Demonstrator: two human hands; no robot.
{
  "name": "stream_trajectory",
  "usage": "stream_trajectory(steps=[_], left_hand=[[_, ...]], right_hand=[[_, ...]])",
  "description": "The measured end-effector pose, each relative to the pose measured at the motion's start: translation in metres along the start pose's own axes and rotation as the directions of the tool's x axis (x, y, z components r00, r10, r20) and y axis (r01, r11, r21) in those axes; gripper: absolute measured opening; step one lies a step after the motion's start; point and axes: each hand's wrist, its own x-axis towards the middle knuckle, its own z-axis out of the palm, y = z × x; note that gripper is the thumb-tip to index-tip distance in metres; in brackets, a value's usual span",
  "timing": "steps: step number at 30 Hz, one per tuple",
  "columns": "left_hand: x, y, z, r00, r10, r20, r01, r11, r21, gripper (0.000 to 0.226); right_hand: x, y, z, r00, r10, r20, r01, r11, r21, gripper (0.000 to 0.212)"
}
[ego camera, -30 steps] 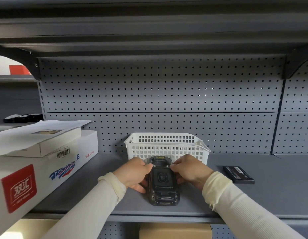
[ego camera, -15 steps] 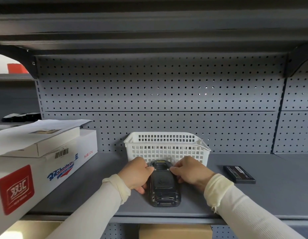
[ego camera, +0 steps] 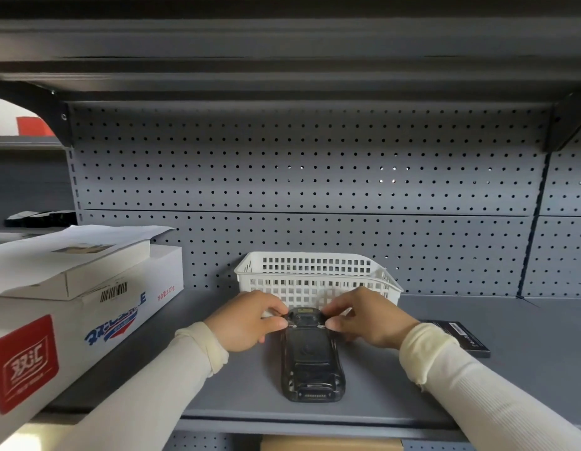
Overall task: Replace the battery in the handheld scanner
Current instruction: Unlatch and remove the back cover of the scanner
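A black handheld scanner lies face down on the grey shelf, its long axis pointing away from me. My left hand grips its upper left corner, thumb pressed on the left latch. On the opposite side my right hand holds the upper right corner, thumb on the right latch. The back cover sits flat on the body. A flat black battery lies on the shelf to the right, partly hidden behind my right sleeve.
A white plastic basket stands just behind the scanner against the perforated back panel. White cartons are stacked at the left, overhanging the shelf edge. Another shelf hangs overhead. A brown box shows below the shelf.
Both hands stay on the scanner's top corners. The round camera detail seen on the back a second ago is now covered by the flat back cover.
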Motion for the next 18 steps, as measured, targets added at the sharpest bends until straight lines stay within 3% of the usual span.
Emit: stream_trajectory(steps=[8, 13, 18], left_hand=[[0.008, -0.004, -0.001, 0.998, 0.062, -0.020, -0.061, 0.998, 0.034, 0.024], [0.012, -0.013, -0.001, 0.993, 0.119, -0.007, -0.118, 0.990, 0.071, 0.051], [0.011, -0.014, -0.002, 0.992, 0.123, -0.034, -0.122, 0.992, 0.016, 0.023]], right_hand=[[0.004, 0.004, -0.002, 0.998, -0.068, -0.015, 0.066, 0.992, -0.107, 0.030], [0.004, 0.005, -0.002, 0.993, -0.118, -0.028, 0.113, 0.986, -0.126, 0.027], [0.005, 0.007, -0.002, 0.988, -0.150, -0.028, 0.146, 0.982, -0.119, 0.027]])
